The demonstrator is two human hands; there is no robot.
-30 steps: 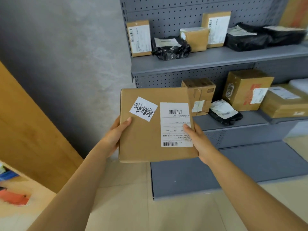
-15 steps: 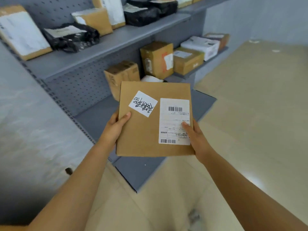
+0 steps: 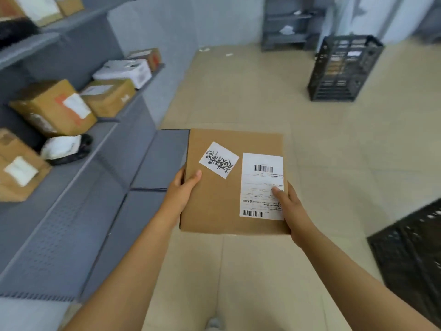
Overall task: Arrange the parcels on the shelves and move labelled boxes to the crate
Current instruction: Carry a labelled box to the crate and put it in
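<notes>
A flat cardboard parcel (image 3: 222, 194) is held face-up in front of the person, above the tiled floor (image 3: 334, 151), between two bare hands. The left hand (image 3: 182, 189) grips the parcel's left edge, thumb lying on the top face just below a white handwritten sticker (image 3: 219, 160), remaining fingers hidden beneath. The right hand (image 3: 290, 207) grips the right edge near the lower corner, thumb pressed onto the printed shipping label (image 3: 261, 185), remaining fingers likewise out of sight under the box. The parcel thus spans the gap between the two grips, level and slightly rotated.

To the left stands a grey metal shelf unit (image 3: 100, 163) carrying several brown cartons (image 3: 55, 106), a white box (image 3: 124, 71) and a black poly bag with a white label (image 3: 68, 149). A black plastic crate (image 3: 343, 68) stands on the floor well ahead to the right, holding boxes; part of a second black crate (image 3: 410, 254) shows at the right edge.
</notes>
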